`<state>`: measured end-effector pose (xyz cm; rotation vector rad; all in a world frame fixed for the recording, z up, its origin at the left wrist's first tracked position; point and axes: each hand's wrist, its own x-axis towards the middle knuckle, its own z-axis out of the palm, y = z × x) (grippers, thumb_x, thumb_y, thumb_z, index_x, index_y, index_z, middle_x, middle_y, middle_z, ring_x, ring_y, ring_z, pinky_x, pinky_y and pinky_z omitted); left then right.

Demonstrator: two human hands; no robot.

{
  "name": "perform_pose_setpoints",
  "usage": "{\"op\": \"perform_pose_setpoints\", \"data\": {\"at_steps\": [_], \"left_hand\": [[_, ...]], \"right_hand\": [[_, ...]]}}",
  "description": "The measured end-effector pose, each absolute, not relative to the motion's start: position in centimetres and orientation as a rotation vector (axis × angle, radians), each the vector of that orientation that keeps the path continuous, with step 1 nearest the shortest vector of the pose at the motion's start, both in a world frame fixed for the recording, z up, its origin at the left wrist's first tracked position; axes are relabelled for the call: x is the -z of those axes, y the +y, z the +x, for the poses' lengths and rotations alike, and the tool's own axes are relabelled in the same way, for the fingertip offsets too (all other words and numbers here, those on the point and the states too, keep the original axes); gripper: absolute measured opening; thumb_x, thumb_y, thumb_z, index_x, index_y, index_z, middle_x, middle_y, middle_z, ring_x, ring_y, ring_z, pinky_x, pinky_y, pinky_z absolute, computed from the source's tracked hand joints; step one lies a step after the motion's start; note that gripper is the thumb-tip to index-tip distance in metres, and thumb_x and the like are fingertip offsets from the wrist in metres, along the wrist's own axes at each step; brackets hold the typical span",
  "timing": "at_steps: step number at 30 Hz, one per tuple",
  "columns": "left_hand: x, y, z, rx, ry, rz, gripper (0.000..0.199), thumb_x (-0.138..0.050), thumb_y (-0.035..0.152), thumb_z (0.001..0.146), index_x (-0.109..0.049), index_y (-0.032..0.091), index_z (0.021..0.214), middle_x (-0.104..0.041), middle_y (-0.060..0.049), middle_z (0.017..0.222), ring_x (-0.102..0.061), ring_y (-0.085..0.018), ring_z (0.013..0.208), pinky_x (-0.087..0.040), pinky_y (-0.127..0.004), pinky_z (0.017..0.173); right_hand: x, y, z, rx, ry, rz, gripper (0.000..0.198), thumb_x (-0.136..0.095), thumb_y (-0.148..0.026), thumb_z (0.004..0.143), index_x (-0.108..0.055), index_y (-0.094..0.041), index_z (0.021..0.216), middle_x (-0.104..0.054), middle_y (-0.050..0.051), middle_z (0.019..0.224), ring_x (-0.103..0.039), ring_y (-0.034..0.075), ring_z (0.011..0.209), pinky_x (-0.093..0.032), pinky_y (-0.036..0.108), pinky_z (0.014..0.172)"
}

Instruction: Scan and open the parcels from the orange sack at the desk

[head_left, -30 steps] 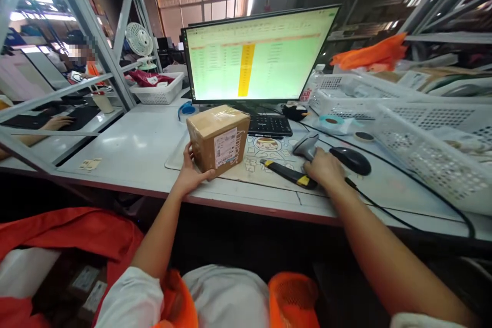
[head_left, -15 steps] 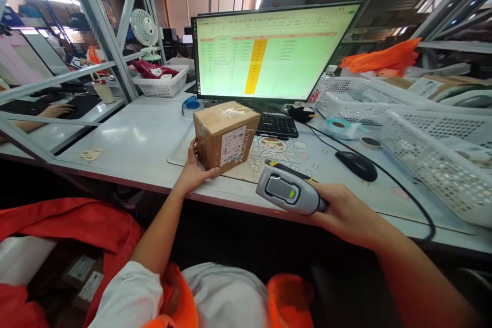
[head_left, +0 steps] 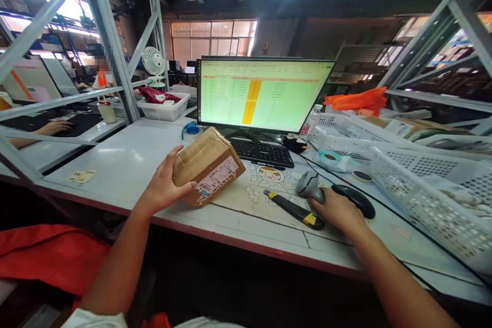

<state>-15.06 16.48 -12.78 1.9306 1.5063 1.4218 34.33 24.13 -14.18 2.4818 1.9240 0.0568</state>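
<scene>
My left hand [head_left: 164, 184] grips the left end of a taped cardboard box [head_left: 205, 156], which is tilted over the desk. A white printed shipping label [head_left: 218, 180] shows on the box's near side. On the right, my right hand [head_left: 336, 210] is wrapped round the handle of a grey barcode scanner [head_left: 308, 186], held low at the desk mat beside the mouse [head_left: 355, 201]. Between the box and the scanner lies a black and yellow utility knife [head_left: 294, 209].
Behind the box stand a keyboard [head_left: 265, 152] and a lit monitor [head_left: 261, 95]. White perforated baskets [head_left: 423, 179] line the right side. A blue tape roll [head_left: 191, 131] sits behind the box. Far left, a co-worker's hand [head_left: 57, 127] rests at another desk.
The scanner has gone from above the desk's front edge down to the mat, uncovering the knife. My left hand has tipped the box and shifted it left. The view has tilted up.
</scene>
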Motion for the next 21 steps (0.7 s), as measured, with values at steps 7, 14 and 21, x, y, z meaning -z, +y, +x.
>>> {"op": "perform_pose_setpoints", "data": {"at_steps": [7,14,21], "left_hand": [[12.7,19.3,-12.8,-1.510,1.222,2.035,0.096,-0.086,0.044,0.080,-0.032,0.041,0.160,-0.032,-0.004,0.170,-0.030,-0.038,0.158,-0.026,-0.063,0.132],[14.2,21.5,-10.9,-1.529,1.124,2.056,0.093,-0.084,0.043,0.082,-0.033,0.030,0.158,-0.018,-0.013,0.174,-0.016,-0.040,0.162,-0.017,-0.064,0.132],[18.4,21.0,-10.2,-1.513,1.051,1.597,0.139,-0.093,0.048,0.071,0.008,0.035,0.166,-0.011,-0.015,0.175,-0.021,-0.037,0.161,-0.021,-0.054,0.133]], "right_hand": [[9.0,27.8,30.2,-0.225,2.179,2.515,0.058,-0.046,-0.050,0.104,-0.061,-0.011,0.144,-0.073,0.022,0.121,-0.067,0.040,0.117,-0.052,0.046,0.091],[10.6,36.7,25.3,0.077,2.280,2.207,0.054,-0.063,-0.018,0.093,-0.062,-0.016,0.147,-0.071,0.013,0.134,-0.068,0.026,0.119,-0.051,0.031,0.101],[12.8,39.8,24.7,0.088,2.127,2.215,0.036,-0.066,-0.038,0.102,-0.068,-0.016,0.129,-0.066,0.013,0.135,-0.064,0.027,0.123,-0.052,0.051,0.107]]}}
